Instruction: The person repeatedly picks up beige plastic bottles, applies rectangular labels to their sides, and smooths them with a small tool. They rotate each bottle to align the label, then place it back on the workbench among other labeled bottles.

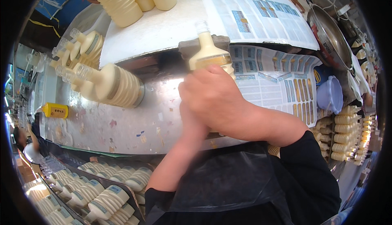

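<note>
1. Head view showed a cream-coloured ribbed plastic bottle with a clear cap (209, 51) standing up out of the right hand (214, 100), its neck and shoulders just beyond the knuckles and its lower body hidden by them.
2. The right hand's fingers (200, 87) were pressed together and curled around the bottle's waist, gripping it over the worn metal worktop (134, 123).
3. The left hand (192, 125) lay under the right one, mostly covered; whether its fingers were spread or closed could not be told, though it seemed to touch the bottle's base.
4. Just past the fingertips, behind the bottle, sat a grey block (185, 47) at the edge of a raised white shelf (163, 29).
5. To the right of the fingers lay sheets of blue and yellow stickers (277, 90).
6. Well to the left of the fingers, similar cream bottles lay on their sides in a cluster (110, 84), with a small yellow container (56, 110) farther left.
7. Near the wrists, below the worktop, a crate held rows of labelled cream bottles (102, 188); more stacked bottles (347, 133) lay at far right.
</note>
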`<act>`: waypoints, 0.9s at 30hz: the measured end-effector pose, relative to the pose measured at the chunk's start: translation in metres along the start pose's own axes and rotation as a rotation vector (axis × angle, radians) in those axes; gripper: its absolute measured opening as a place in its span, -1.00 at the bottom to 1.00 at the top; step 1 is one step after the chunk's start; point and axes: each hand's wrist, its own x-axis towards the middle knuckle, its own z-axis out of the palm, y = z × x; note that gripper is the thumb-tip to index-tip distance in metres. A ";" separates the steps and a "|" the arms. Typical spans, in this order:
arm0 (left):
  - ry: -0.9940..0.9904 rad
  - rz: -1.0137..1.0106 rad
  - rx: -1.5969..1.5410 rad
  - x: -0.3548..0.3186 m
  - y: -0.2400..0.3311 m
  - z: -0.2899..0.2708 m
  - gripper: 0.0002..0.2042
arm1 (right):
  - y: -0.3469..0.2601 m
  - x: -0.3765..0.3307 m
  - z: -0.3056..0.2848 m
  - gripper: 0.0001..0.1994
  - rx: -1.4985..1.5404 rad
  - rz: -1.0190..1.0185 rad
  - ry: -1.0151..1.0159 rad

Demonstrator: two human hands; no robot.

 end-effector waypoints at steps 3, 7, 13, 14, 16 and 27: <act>0.018 0.005 -0.032 0.001 0.001 -0.002 -0.60 | 0.001 0.009 0.001 -0.92 -0.043 0.037 0.042; 0.070 0.056 0.004 0.001 0.004 -0.003 -0.56 | 0.008 0.006 0.007 -0.93 0.068 0.018 -0.037; 0.103 -0.164 -0.435 0.018 0.012 -0.009 -0.44 | 0.052 0.026 -0.022 -0.79 0.516 0.703 0.317; 0.073 -0.203 -0.494 0.026 0.018 -0.015 -0.45 | 0.064 0.023 -0.019 -0.72 0.604 0.719 0.392; 0.004 -0.188 -0.475 0.043 0.012 -0.019 -0.45 | 0.062 0.019 -0.005 -0.70 0.570 0.653 0.361; 0.010 -0.251 -0.672 0.062 -0.005 -0.009 -0.57 | 0.082 -0.032 0.022 -0.66 0.554 0.853 0.287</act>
